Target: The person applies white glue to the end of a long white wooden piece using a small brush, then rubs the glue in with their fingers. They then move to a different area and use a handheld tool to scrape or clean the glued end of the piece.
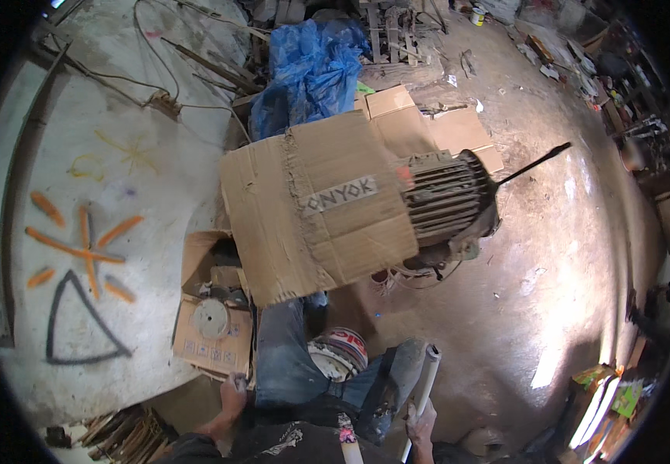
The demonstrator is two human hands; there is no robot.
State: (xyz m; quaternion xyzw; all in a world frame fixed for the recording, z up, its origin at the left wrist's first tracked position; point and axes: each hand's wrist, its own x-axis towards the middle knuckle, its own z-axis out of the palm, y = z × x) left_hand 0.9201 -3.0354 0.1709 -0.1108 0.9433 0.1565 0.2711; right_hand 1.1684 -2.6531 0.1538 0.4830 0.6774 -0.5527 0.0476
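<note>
My right hand point(421, 421) is wrapped round a long white pipe point(425, 379), which stands steeply tilted beside my right knee. A dark opening or tip shows at its upper end. At the lower left, my left hand point(234, 393) is closed, its fingers curled close to the edge of an open cardboard box point(219, 352). Whether it grips anything is hidden. A round grey disc point(210, 319) lies on that box. In front of me a big cardboard sheet point(319, 209) with a hand-lettered label covers part of a finned electric motor point(447, 197).
Between my legs sits a white bucket point(339, 353) with a red band. Blue plastic sheeting point(316, 66) and flattened cardboard point(401, 116) lie beyond the motor. A dark rod point(536, 164) sticks out rightward from the motor. A painted pale surface point(95, 255) fills the left; clutter lines the far right.
</note>
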